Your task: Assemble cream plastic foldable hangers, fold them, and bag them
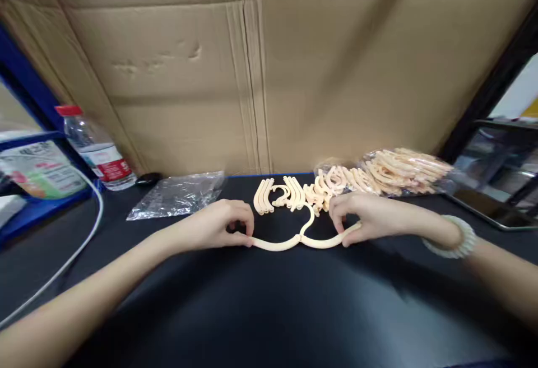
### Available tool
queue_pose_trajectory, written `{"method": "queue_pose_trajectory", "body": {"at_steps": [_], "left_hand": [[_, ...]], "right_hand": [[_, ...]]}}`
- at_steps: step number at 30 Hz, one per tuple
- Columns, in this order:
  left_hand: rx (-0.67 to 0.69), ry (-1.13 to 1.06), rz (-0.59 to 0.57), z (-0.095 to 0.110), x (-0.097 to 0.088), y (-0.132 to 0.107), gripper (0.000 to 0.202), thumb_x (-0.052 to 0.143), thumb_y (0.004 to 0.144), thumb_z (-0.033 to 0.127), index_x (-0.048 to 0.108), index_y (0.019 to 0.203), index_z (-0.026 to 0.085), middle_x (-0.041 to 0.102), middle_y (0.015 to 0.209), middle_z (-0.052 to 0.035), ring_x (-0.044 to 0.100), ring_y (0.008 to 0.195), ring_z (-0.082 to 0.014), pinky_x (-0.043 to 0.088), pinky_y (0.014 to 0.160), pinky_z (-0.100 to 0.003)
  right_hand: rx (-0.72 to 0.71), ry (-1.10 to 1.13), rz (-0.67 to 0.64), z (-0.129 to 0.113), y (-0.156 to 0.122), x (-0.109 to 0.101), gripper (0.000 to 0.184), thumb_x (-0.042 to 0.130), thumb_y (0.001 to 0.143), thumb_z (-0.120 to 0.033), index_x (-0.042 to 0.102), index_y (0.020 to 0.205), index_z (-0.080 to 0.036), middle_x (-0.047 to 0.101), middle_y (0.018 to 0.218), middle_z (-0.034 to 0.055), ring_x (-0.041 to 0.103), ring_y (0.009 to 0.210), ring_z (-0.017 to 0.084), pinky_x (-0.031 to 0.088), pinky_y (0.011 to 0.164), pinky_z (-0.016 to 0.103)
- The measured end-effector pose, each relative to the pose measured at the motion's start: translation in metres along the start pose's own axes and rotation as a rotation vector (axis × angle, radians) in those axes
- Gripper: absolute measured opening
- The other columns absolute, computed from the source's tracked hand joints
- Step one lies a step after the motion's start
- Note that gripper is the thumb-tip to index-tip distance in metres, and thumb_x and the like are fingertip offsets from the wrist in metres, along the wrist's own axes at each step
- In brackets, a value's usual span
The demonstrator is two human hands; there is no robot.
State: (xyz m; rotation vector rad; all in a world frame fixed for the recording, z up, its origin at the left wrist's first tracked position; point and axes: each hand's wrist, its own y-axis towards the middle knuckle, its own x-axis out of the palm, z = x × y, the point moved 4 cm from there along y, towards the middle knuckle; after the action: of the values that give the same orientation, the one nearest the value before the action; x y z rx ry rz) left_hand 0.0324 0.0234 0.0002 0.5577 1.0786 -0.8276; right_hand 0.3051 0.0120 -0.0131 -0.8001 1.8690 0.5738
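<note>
A cream-coloured hanger [277,246] with two curved arms and a hook lies low over the black table, its hook pointing away from me. My left hand [231,223] pinches the tip of its left arm between thumb and fingers. At the other end, my right hand [357,217] grips the right arm's tip the same way. The two arms meet at a joint in the middle, below the hook [310,219]. Just beyond the hook lie loose curved hanger pieces [264,196], several side by side, with more heaped to the right.
Plastic bags of hanger pieces [403,172] lie at the back right. A flat clear bag [179,194] and a red-capped bottle [103,155] are at the left, near a white cable [94,228]. Cardboard [176,88] walls off the back. A dark glossy panel [500,172] stands at right.
</note>
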Motion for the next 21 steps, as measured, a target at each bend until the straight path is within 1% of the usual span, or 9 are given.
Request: {"method": "queue_pose_trajectory", "body": {"at_steps": [3,6,10,13,17,21], "left_hand": [[0.004,0.032,-0.023,-0.001,0.001,-0.003,0.010,0.068,0.085,0.026,0.069,0.078,0.018,0.063,0.081,-0.0003,0.059,0.074,-0.0138,0.044,0.065,-0.021],[0.014,0.065,-0.016,-0.005,0.001,-0.003,0.009,0.067,0.085,0.025,0.068,0.079,0.018,0.064,0.078,0.0001,0.059,0.072,-0.0139,0.044,0.065,-0.022],[0.020,0.083,0.019,-0.012,0.001,-0.001,0.009,0.065,0.086,0.024,0.067,0.080,0.018,0.065,0.080,0.0001,0.060,0.072,-0.0138,0.043,0.065,-0.023],[0.018,0.097,0.045,-0.017,0.002,-0.001,0.012,0.062,0.088,0.027,0.067,0.081,0.018,0.064,0.080,-0.0004,0.060,0.071,-0.0141,0.043,0.064,-0.023],[0.028,0.119,0.077,-0.019,0.002,-0.001,0.015,0.058,0.090,0.028,0.066,0.082,0.018,0.063,0.080,-0.0010,0.059,0.070,-0.0143,0.043,0.064,-0.024],[0.025,0.094,0.088,-0.020,0.002,-0.001,0.013,0.059,0.089,0.027,0.065,0.081,0.018,0.064,0.079,-0.0008,0.059,0.069,-0.0140,0.043,0.062,-0.023]], "right_hand": [[0.048,0.050,-0.071,-0.002,-0.001,0.001,0.011,0.077,0.074,-0.026,0.070,0.076,-0.017,0.063,0.073,-0.0020,0.056,0.068,0.011,0.041,0.062,0.022],[0.074,0.081,-0.101,-0.002,-0.001,0.003,0.009,0.074,0.078,-0.026,0.072,0.077,-0.017,0.064,0.069,-0.0015,0.056,0.063,0.010,0.040,0.058,0.021],[0.079,0.057,-0.042,0.003,0.001,0.004,0.007,0.072,0.080,-0.023,0.072,0.077,-0.016,0.066,0.073,0.0001,0.057,0.063,0.011,0.041,0.058,0.022],[0.083,0.032,-0.010,0.007,0.002,0.004,0.007,0.071,0.080,-0.023,0.072,0.077,-0.017,0.067,0.074,0.0005,0.059,0.064,0.011,0.042,0.059,0.022],[0.097,0.001,0.006,0.010,0.002,0.005,0.008,0.072,0.080,-0.024,0.072,0.076,-0.017,0.068,0.074,0.0004,0.060,0.065,0.011,0.043,0.059,0.022],[0.115,-0.017,0.009,0.012,0.001,0.005,0.009,0.072,0.080,-0.026,0.071,0.075,-0.018,0.067,0.074,0.0002,0.060,0.063,0.011,0.043,0.058,0.022]]}}
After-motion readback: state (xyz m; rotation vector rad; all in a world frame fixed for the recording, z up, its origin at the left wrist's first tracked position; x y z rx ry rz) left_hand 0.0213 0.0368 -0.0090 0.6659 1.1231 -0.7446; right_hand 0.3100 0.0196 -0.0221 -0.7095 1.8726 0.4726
